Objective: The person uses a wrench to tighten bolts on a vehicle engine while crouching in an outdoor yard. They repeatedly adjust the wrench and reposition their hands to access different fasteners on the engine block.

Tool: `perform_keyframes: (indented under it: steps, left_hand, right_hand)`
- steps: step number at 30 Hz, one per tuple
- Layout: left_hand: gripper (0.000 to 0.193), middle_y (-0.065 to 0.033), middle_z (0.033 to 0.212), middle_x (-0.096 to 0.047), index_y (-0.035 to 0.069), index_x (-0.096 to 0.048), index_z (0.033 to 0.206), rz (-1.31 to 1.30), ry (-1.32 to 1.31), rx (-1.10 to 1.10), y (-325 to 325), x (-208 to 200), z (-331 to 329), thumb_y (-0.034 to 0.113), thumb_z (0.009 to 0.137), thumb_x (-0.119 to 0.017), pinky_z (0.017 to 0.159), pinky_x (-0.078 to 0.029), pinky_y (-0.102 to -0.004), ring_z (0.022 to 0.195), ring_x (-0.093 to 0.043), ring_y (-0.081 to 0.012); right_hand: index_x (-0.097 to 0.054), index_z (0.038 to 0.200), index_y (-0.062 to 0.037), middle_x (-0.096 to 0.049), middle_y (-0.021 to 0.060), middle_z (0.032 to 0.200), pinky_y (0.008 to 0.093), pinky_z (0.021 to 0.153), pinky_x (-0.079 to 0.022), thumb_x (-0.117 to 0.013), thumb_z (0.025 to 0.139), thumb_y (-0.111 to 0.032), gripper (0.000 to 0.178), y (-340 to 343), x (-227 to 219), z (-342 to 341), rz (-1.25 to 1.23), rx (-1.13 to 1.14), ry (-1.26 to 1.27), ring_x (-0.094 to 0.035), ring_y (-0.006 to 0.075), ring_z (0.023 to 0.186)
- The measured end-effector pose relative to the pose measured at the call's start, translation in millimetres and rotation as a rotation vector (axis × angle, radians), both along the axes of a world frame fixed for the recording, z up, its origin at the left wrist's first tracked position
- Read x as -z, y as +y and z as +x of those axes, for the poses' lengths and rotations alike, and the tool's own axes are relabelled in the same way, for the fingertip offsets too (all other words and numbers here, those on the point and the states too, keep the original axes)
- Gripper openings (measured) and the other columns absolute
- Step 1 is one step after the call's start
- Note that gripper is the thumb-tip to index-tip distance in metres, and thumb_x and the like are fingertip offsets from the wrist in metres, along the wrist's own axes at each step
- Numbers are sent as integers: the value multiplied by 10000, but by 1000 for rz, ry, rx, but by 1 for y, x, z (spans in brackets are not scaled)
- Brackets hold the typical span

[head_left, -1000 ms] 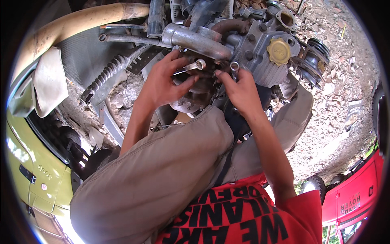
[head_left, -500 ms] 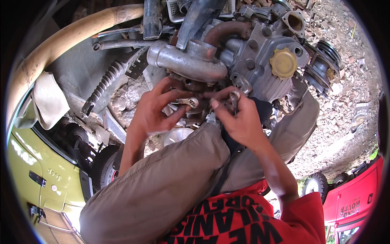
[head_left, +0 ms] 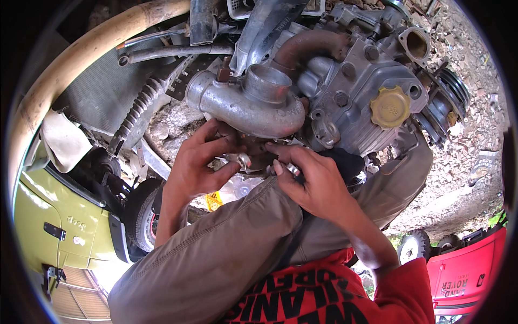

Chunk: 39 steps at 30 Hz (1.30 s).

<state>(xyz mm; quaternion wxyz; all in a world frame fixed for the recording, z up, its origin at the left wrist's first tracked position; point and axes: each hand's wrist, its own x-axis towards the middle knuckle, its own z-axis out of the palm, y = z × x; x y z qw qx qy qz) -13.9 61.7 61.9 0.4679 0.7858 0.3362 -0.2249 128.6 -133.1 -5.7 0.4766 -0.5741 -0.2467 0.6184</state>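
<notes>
Below a silver turbocharger housing [head_left: 243,110] both hands work close together, above my raised knee. My left hand [head_left: 195,162] is closed on a wrench [head_left: 244,160], whose shiny ring end sticks out between thumb and fingers. In my right hand [head_left: 319,181] is a second wrench [head_left: 293,169]; only a bit of its metal shows beside the thumb. The fingertips of both hands reach to the dark, rusty parts under the housing, where contact is hard to make out. The housing sits beside a grey engine [head_left: 353,92] with a yellow filler cap [head_left: 389,108].
A rusty curved pipe [head_left: 307,46] joins the engine behind the housing. Pulleys [head_left: 445,100] stand at the engine's right. At left lie a corrugated tube [head_left: 137,113] and a thick bamboo pole [head_left: 91,48]. Green [head_left: 59,216] and red [head_left: 469,264] vehicles flank me; gravel [head_left: 453,173] covers the right.
The view has shifted, so engine and housing appear larger. My right hand has lowered, and its wrench has tipped down from upright. The left hand still holds its wrench, slightly lower.
</notes>
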Motion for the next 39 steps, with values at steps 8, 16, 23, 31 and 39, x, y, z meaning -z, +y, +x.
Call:
perform_keyframes:
  steps: [8,16,23,31,39]
  left_hand:
    - [287,-114,1015,-630,44,-750,954,-39,16,12,4,-1,-4,7,670,-770,825,-538,-366,963,-665,-290]
    - [235,-102,957,-649,37,-733,923,60,-185,-40,-6,12,-18,37,709,-830,774,-543,-352,911,-670,-260]
    - [191,-109,961,-650,15,-720,849,114,-266,-65,-11,15,-21,16,692,-829,766,-531,-335,904,-670,-228]
    - [287,-127,1001,-659,7,-685,969,138,-304,-72,-13,21,-28,72,724,-820,762,-538,-346,891,-675,-286]
    - [296,-113,1003,-657,5,-690,972,182,-338,-82,-14,22,-27,119,731,-819,737,-540,-357,853,-684,-283]
  right_hand:
    - [-632,1013,29,-660,164,779,371,567,-491,-713,913,-191,254,12,6,7,-195,71,47,-654,271,612]
    - [-618,988,52,-651,168,741,368,547,-461,-692,938,-184,253,15,4,-27,-213,292,-37,-631,277,574]
    - [-655,974,58,-719,124,774,298,646,-499,-678,950,-180,240,19,-8,-28,-254,241,-76,-676,130,709]
    - [-641,862,58,-682,183,708,388,586,-490,-678,929,-161,232,27,-13,-26,-229,185,-140,-692,325,638]
    - [-653,931,64,-688,192,749,392,604,-494,-689,910,-159,227,21,-6,-31,-202,274,-304,-691,331,673]
